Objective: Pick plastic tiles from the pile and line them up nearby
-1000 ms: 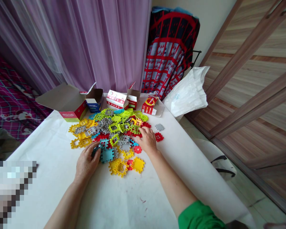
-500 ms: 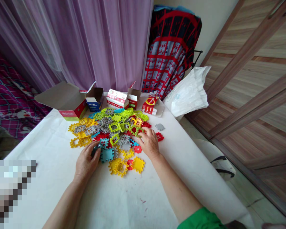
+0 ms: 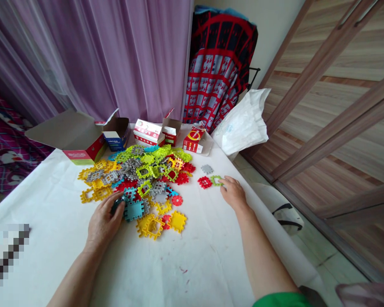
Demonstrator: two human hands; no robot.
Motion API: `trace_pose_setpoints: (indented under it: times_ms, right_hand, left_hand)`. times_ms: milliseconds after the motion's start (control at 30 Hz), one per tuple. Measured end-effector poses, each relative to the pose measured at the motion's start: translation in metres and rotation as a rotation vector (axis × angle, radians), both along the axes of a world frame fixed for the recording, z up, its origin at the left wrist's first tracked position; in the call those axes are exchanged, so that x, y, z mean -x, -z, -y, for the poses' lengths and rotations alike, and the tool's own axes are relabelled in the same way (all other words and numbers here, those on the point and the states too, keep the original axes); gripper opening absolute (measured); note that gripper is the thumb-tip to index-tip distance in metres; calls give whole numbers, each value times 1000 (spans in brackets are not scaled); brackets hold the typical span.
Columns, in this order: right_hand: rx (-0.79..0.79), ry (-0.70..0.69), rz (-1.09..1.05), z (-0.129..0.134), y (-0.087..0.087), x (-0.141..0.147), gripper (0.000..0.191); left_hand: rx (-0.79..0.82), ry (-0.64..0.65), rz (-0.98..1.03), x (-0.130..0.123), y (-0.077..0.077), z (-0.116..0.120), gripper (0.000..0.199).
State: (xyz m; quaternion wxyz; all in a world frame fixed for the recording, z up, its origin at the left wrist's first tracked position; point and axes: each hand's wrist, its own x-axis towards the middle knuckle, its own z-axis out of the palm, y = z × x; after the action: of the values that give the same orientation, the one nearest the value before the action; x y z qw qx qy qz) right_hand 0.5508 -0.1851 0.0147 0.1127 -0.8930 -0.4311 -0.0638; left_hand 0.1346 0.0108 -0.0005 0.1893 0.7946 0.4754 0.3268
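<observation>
A person's left hand curls over a dark teal plastic piece at the near edge of a heap of colored interlocking pieces, its fingers bent over the piece, though how firmly they pinch it cannot be told. Off to the right of the heap, the right hand lies almost flat, its fingers loosely together and reaching toward the far left, with the fingertips at a small green frame piece. A red piece sits just beside the green one, and a gray piece lies a little farther away. White paper covers the table beneath them, and open cartons stand along the far edge. Pieces lying alone like these look easiest to lift by an edge, with nothing interlocked around them
</observation>
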Motion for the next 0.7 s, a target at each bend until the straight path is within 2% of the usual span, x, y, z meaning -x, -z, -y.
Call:
trace_pose_setpoints:
  times_ms: [233,367,567,700]
  right_hand:
    - [-77,63,-9,-9,4,16,29]
    - [-97,89,15,-13,9,12,21]
    - [-179,30,14,-14,23,0,26]
    - [-226,45,26,-14,21,5,27]
  left_hand:
    - [-15,-10,-26,2,0,-1,47]
    - [-19,-10,-25,1,-1,-1,48]
    - [8,-25,-30,-1,-6,1,53]
    - [-1,-20,-24,-2,-5,1,52]
